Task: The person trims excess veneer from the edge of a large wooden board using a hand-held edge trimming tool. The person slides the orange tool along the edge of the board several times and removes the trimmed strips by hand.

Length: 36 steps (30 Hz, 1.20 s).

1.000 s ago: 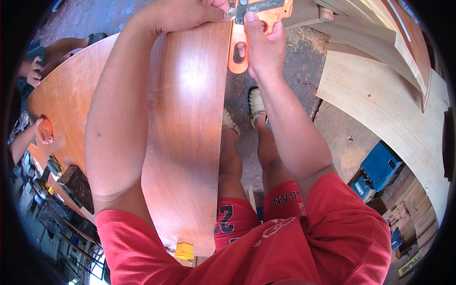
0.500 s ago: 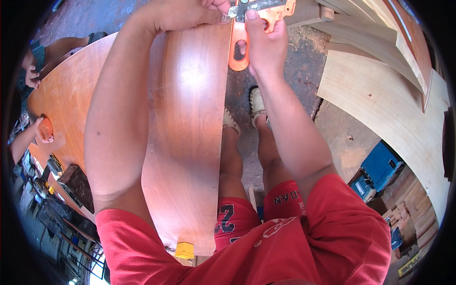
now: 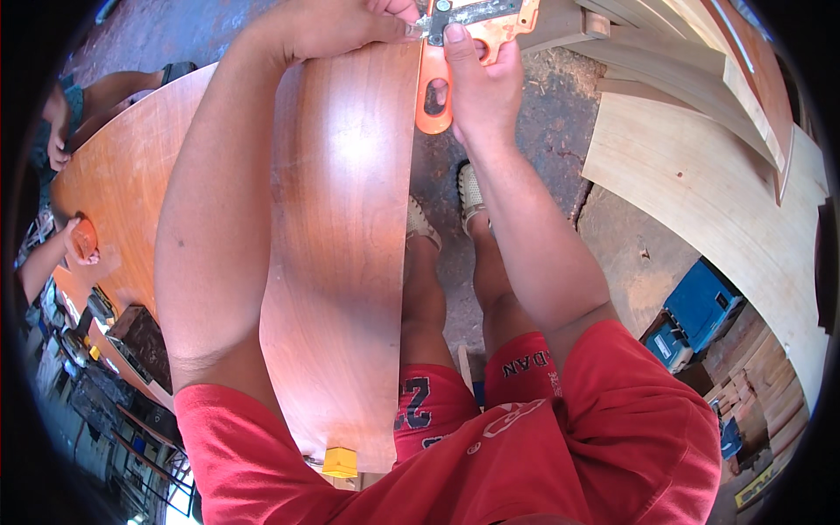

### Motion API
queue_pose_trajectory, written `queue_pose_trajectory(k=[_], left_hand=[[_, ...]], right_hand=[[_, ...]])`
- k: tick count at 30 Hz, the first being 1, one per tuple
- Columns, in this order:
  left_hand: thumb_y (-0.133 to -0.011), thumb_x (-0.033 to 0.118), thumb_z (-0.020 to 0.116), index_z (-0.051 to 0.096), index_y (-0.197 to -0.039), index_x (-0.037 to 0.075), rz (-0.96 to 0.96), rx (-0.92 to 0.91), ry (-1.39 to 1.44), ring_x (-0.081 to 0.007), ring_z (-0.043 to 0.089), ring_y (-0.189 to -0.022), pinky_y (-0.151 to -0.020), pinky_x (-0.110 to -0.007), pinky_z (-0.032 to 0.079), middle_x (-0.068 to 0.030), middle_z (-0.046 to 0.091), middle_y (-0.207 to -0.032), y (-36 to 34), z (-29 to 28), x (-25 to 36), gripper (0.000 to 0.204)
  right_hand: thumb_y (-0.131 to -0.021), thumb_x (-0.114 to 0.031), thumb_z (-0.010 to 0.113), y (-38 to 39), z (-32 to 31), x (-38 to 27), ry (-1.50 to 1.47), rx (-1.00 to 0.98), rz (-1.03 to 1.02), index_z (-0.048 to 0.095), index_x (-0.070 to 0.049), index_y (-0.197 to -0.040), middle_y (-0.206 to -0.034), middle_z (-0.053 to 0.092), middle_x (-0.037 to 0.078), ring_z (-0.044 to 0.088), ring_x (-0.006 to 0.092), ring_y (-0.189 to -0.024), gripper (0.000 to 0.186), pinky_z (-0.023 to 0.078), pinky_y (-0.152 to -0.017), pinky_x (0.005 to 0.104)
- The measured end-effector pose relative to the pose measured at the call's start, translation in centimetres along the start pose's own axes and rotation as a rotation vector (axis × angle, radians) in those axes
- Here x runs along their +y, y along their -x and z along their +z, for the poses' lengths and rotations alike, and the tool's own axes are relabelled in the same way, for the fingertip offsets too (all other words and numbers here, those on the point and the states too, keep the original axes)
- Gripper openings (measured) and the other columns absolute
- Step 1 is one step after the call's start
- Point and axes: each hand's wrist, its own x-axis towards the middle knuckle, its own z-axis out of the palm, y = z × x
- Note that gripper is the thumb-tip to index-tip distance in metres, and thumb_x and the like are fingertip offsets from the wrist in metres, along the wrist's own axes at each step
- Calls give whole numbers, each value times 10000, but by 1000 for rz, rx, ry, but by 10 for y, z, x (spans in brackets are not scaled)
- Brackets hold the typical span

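At the top of the view, my right hand (image 3: pixel 486 83) is wrapped round an orange-handled tool (image 3: pixel 435 121) with a looped grip and a worn grey metal plate. Its exact kind is not plain, and its upper end is cut off by the frame. The metal part meets the right edge of a glossy brown wooden panel (image 3: pixel 341 227). My left hand (image 3: pixel 337 26) reaches over that panel, fingers closed in a pinch beside the tool's metal tip. Whatever lies between those fingertips is too small to make out.
Someone else's hand (image 3: pixel 83 241) holds an orange object on the panel's left part; another hand (image 3: pixel 58 150) rests at its far left edge. A yellow block (image 3: pixel 340 462) sits by the near end. Pale plywood (image 3: pixel 700 171) and a blue case (image 3: pixel 703 297) lie right.
The orange-handled tool and my right hand have shifted slightly left and a little nearer. My left hand stays pinched at the tool's tip, almost unmoved.
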Motion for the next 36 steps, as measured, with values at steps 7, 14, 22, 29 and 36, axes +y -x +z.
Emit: queue_pose_trajectory(k=[7, 14, 22, 29, 36], left_hand=[[-898, 74, 547, 690, -957, 60, -7, 27, -19, -19, 472, -621, -551, -204, 385, 84, 590, -738, 4, 2, 5, 155], [-913, 97, 554, 683, -957, 63, 4, -16, 54, -16, 471, -634, -565, -200, 387, 90, 588, -752, 3, 1, 2, 140], [-912, 101, 550, 683, -916, 68, 3, -27, 58, -12, 453, -607, -544, -204, 373, 102, 561, -710, 0, 0, -5, 137], [-902, 76, 541, 687, -924, 59, 5, -27, 59, -13, 462, -609, -544, -206, 380, 99, 571, -717, 1, -1, -3, 149], [-888, 53, 538, 693, -956, 48, -17, -11, 67, -15, 488, -633, -565, -202, 403, 85, 602, -751, 2, 2, 2, 169]], right_hand=[[-923, -196, 651, 6, -2, -1, 7, -73, -16, 450, -53, -1081, -868, 560, 31, 580, 84, -628, 293, 459, -388, 217], [-929, -168, 632, 3, 6, -13, 42, 2, 7, 455, -53, -1090, -817, 542, 17, 531, 76, -548, 266, 432, -379, 213], [-937, -143, 611, 2, 5, -13, 95, 24, 81, 467, -60, -1109, -774, 522, 0, 480, 62, -490, 239, 403, -376, 203], [-931, -167, 627, 0, 2, -3, 50, 9, 37, 454, -55, -1090, -813, 541, 16, 532, 75, -543, 260, 434, -383, 211], [-931, -167, 634, 0, -2, -1, -6, -53, 2, 436, -55, -1061, -843, 546, 25, 576, 82, -593, 261, 463, -389, 212]])
